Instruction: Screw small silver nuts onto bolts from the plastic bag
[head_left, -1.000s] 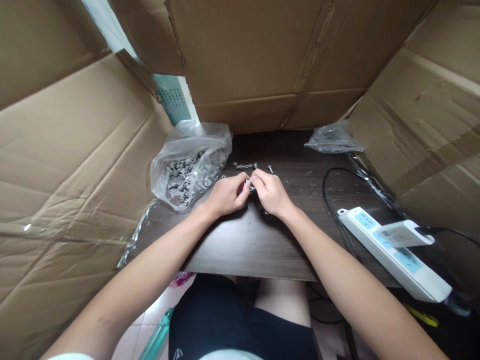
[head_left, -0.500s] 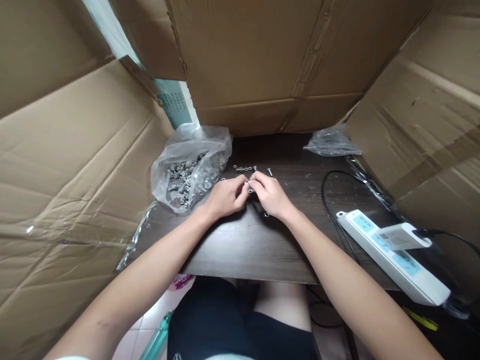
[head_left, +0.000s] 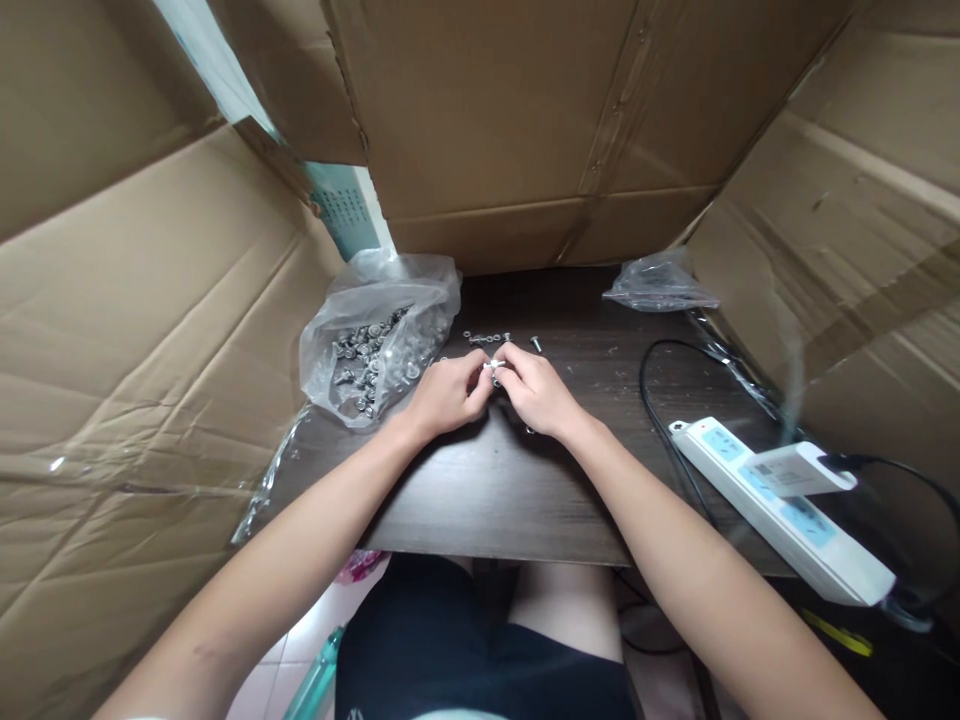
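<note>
Over the middle of the dark table [head_left: 480, 490], my left hand [head_left: 451, 392] and my right hand [head_left: 534, 388] meet fingertip to fingertip. Both pinch a small silvery screw [head_left: 493, 366] between thumb and forefinger; its exact shape is partly hidden by the fingers. Just behind the hands lie several small nuts and screws [head_left: 480, 338] in a loose row, and a single screw [head_left: 535, 344] lies a little to their right. To the left, an open clear plastic bag [head_left: 322, 350] holds many metal fasteners. A small nut [head_left: 529, 430] sits beneath my right hand.
Cardboard walls [head_left: 510, 110] enclose the table at the back and both sides. A folded plastic bag [head_left: 660, 282] lies at the back right. On the right are a white power strip [head_left: 847, 560] with a white adapter [head_left: 799, 468] and a black cable [head_left: 646, 385].
The fingers of my right hand have shifted slightly around the small metal piece, which shows a bit more between the fingertips. The whole view has moved slightly.
</note>
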